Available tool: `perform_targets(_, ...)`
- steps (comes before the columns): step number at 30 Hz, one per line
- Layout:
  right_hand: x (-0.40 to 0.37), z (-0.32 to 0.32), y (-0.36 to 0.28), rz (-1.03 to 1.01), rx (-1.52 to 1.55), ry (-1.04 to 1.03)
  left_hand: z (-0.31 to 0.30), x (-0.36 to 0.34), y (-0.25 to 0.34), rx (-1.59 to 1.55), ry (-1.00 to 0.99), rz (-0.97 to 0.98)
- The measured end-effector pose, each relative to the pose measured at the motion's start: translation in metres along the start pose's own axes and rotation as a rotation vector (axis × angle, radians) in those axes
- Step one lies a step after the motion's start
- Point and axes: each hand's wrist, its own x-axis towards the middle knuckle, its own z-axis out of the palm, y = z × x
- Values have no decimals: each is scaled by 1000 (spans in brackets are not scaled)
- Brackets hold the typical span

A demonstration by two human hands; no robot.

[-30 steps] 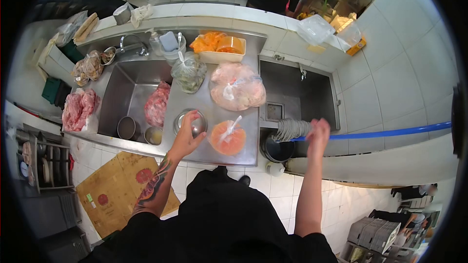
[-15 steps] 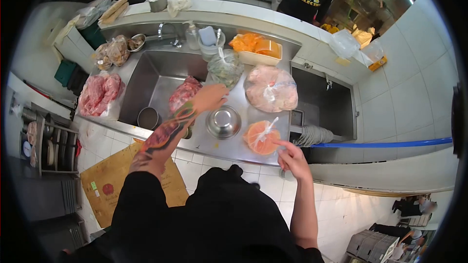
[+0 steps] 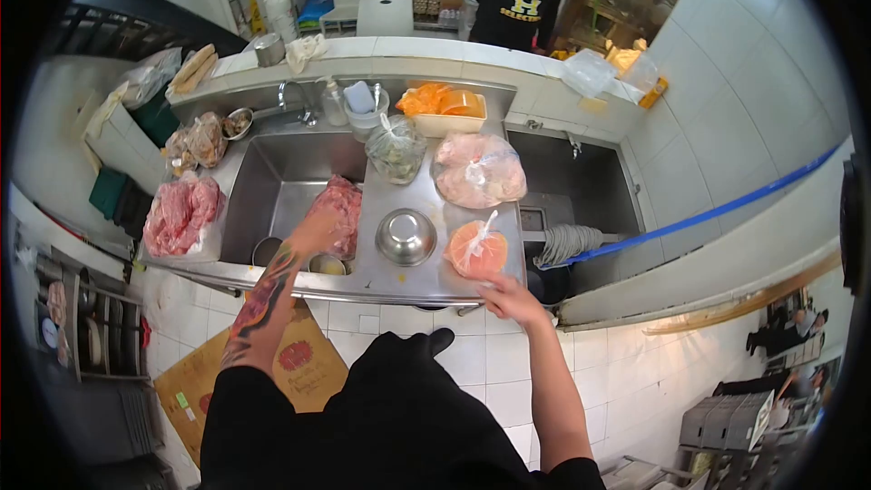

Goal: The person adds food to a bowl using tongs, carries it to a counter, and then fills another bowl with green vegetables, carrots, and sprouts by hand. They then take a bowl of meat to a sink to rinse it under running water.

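Observation:
My left hand (image 3: 315, 229) is over the left sink (image 3: 265, 163), beside the red meat (image 3: 341, 218) lying there; its fingers are smeared by motion. My right hand (image 3: 510, 298) is at the counter's front edge, just below a tied clear bag of orange-pink contents (image 3: 475, 249), fingers partly curled; whether they pinch the bag is unclear. Between my hands sits an upturned steel bowl (image 3: 406, 237). Behind it are a tied bag of greens (image 3: 396, 151) and a large bag of pale meat (image 3: 480, 171).
Bagged pink meat (image 3: 184, 216) lies at the counter's left end. A white tray (image 3: 442, 125) with orange bags stands at the back. On the right are a second sink (image 3: 581, 174), a mop (image 3: 570, 245) and its blue pole. A person (image 3: 515, 2) stands beyond the ledge.
My left hand has moved from beside the bag of greens, leftward and down to the red meat. My right hand has shifted slightly toward the front edge. The view has tilted up.

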Motion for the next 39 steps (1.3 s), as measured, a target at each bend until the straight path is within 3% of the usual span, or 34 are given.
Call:
perform_targets(3,-55,-18,134,215,232,328,18,-86,-58,3,-63,19)
perform_targets(4,-74,-16,180,271,258,447,5,-106,-48,44,-193,-214)
perform_targets(5,-96,-9,218,335,287,562,2,-126,-53,81,-274,-281)
perform_targets(7,-137,13,277,450,390,728,6,-166,-66,52,-190,-314)
perform_targets(9,-188,49,345,557,326,811,13,-192,-85,19,-220,-387)
perform_targets(11,-207,71,353,609,360,810,9,-194,-80,-72,-207,-488)
perform_targets(13,-200,82,345,657,392,788,14,-208,-86,-92,-160,-519)
perform_targets(15,-187,88,332,574,433,768,16,-194,-98,-117,-125,-525)
perform_targets(17,-154,87,293,541,385,767,6,-189,-97,-60,-254,-501)
perform_targets(18,-132,86,271,464,336,724,0,-186,-102,-59,-250,-430)
perform_targets(21,-63,90,162,225,292,605,-3,-171,-131,-144,-332,-531)
perform_targets(23,-12,99,105,117,257,500,-8,-164,-146,-270,-231,-476)
perform_targets(28,123,144,-14,-64,176,375,-25,-154,-188,-195,-378,-390)
perform_targets(31,198,175,-51,-143,231,303,-33,-159,-209,-272,-347,-344)
perform_targets(34,258,209,-68,-196,255,360,-40,-170,-232,-293,-412,-389)
perform_targets(37,298,248,-77,-279,318,412,-43,-184,-249,-286,-474,-423)
perform_targets(39,310,261,-84,-275,283,316,-39,-192,-258,-307,-527,-445)
